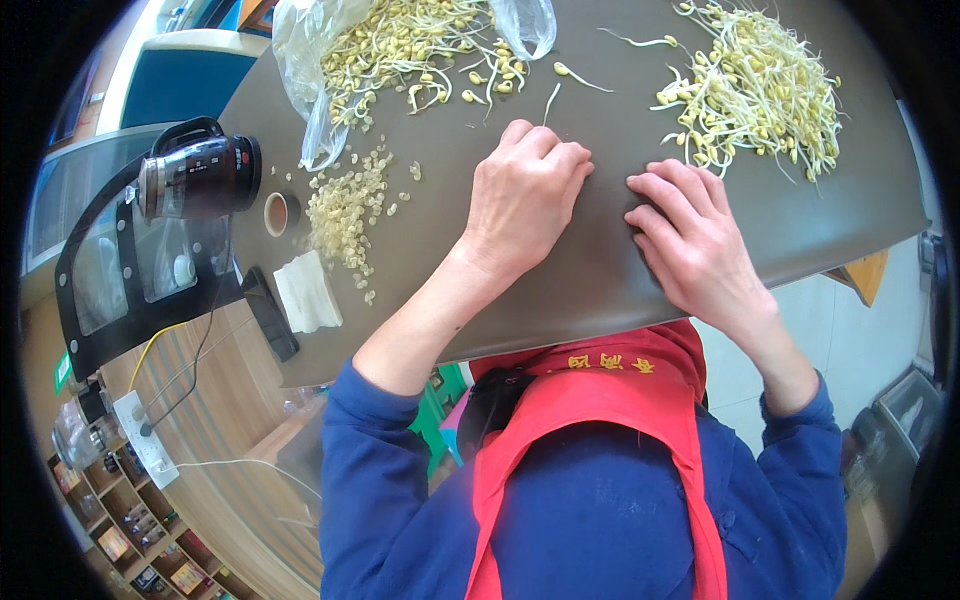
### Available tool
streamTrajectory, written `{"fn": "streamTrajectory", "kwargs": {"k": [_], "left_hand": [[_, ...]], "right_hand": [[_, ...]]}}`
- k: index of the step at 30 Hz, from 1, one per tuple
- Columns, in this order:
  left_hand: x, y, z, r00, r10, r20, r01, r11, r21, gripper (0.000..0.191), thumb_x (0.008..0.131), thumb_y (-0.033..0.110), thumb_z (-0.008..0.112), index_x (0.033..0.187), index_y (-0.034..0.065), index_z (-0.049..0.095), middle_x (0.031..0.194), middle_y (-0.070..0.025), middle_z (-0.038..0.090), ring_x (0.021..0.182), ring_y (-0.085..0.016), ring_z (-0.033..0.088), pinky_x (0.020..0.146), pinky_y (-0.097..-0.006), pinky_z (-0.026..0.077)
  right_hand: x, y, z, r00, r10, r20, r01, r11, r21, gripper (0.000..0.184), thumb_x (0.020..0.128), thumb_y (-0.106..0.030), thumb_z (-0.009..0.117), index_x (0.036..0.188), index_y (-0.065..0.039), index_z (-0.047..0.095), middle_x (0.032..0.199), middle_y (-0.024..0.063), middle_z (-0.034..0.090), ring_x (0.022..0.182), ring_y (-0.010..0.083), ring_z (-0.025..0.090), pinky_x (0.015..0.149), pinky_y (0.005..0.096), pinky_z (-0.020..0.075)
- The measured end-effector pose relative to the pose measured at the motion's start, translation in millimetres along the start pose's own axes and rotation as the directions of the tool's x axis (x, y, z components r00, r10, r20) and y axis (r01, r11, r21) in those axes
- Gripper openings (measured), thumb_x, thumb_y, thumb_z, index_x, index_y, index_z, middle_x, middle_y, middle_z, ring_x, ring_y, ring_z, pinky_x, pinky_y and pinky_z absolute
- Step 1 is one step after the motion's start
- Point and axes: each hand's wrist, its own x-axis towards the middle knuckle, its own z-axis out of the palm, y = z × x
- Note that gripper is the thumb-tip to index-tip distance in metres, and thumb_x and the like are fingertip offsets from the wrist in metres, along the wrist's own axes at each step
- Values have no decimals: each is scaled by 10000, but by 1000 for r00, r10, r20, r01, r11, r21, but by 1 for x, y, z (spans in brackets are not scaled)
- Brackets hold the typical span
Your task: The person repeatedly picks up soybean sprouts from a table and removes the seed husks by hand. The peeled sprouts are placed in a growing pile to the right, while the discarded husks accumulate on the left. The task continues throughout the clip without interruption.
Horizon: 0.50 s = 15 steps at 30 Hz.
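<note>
My left hand (525, 195) is over the middle of the table with its fingers curled; their tips are partly hidden, so I cannot tell whether they hold something. Just beyond its knuckles lies a thin white sprout piece (552, 103). My right hand (690, 229) rests near the table's front edge, fingers bent and slightly apart, with nothing visible between them. Past it sits a large heap of soybean sprouts (757, 97). Another pile of sprouts (405, 45) spills from a clear plastic bag (300, 60) at the far side. One loose sprout (562, 70) lies between the heaps.
Pale bean hulls (345, 206) are scattered left on the brown tabletop (420, 225). Beside them are a small cup (277, 214) of brownish liquid, folded white tissues (307, 292) and a black phone-like object (268, 313). A glass kettle (199, 169) with dark liquid stands at the left edge.
</note>
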Motion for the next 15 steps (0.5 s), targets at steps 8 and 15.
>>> {"fn": "streamTrajectory", "kwargs": {"k": [8, 15], "left_hand": [[-2, 2, 7, 997, -11, -74, 5, 997, -82, 69, 906, 85, 784, 891, 46, 729, 748, -76, 670, 736, -273, 642, 660, -381, 525], [-8, 4, 10, 983, -130, -126, 104, 975, -198, 33, 917, 38, 762, 939, 15, 754, 802, -93, 717, 710, -230, 677, 664, -339, 548]], "right_hand": [[7, 83, -32, 983, -173, 58, 182, 933, -309, 251, 840, -69, 684, 1090, -59, 707, 1290, 108, 658, 1331, 302, 563, 1148, 470, 425], [18, 73, -32, 989, -150, 6, 142, 926, -349, 200, 824, -73, 691, 1013, -14, 717, 1265, 109, 671, 1309, 287, 581, 1134, 457, 427]]}}
